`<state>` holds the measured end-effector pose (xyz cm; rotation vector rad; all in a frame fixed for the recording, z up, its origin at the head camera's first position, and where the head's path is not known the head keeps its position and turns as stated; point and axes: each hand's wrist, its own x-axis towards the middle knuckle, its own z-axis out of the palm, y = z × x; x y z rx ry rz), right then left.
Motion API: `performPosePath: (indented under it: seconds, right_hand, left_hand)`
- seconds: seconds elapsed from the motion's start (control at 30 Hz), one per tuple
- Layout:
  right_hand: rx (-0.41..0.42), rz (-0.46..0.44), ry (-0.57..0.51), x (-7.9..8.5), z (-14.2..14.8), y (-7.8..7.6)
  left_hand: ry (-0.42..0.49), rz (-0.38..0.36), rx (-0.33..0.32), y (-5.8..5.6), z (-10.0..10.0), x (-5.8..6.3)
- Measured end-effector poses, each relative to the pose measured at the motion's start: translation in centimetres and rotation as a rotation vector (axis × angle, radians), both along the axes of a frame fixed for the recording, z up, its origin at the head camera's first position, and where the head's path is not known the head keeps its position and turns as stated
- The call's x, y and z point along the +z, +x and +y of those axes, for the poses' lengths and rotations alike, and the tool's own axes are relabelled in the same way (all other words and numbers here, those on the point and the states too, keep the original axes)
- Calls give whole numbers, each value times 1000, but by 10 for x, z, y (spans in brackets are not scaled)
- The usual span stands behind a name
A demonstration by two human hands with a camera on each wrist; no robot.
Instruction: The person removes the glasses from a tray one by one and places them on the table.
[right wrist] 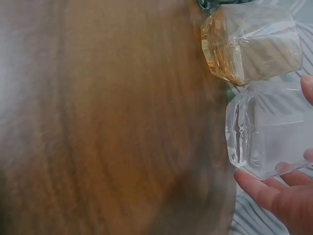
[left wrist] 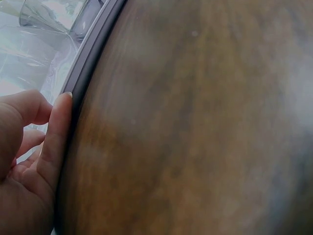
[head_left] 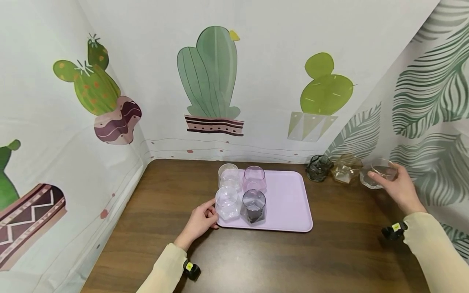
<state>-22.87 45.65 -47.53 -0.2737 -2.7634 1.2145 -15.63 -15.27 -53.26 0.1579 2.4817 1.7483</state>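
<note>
At the front left corner of a pink-lilac tray (head_left: 287, 203), my left hand (head_left: 200, 219) pinches the rim, with its fingers bent. In the left wrist view, the thumb (left wrist: 58, 127) lies against the tray's edge. Beside that hand, a clear glass (head_left: 227, 205) stands on the tray. Behind it is another clear glass (head_left: 229, 179), with a pink glass (head_left: 254, 179) and a grey glass (head_left: 254, 209) to their right. Far right, my right hand (head_left: 399, 187) grips a clear glass (right wrist: 266, 132) between thumb and fingers. Next to it stands an amber glass (right wrist: 254, 44).
A dark green-grey glass (head_left: 319, 168) stands left of the amber one, near the back edge of the brown wooden table (head_left: 286, 260). Printed cloth (head_left: 267, 81) with cacti and leaves hangs behind and at both sides.
</note>
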Motion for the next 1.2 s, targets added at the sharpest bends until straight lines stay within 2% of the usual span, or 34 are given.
performPosePath:
  seconds: [0.17, 0.27, 0.3, 0.5, 0.57, 0.93, 1.2]
  right_hand:
    - [-23, -2, -6, 1, 1, -7]
    - [-30, 9, 6, -2, 3, -12]
    - [-31, 7, 9, -3, 4, -13]
    - [-36, -30, 4, -8, 3, -19]
    - [-37, -35, -1, -7, 1, -20]
    - [-29, -40, -33, -9, 1, -25]
    - [-18, -16, -29, -14, 2, -28]
  left_hand:
    - [16, 5, -23, 9, 6, 23]
    - [25, 12, -28, 12, 8, 30]
    - [24, 15, -28, 12, 8, 29]
    - [1, 7, -9, 1, 2, 0]
    - [8, 7, -9, 0, 0, -6]
    - [35, -4, -27, -3, -3, -4]
    - [45, 2, -30, -3, -6, -8]
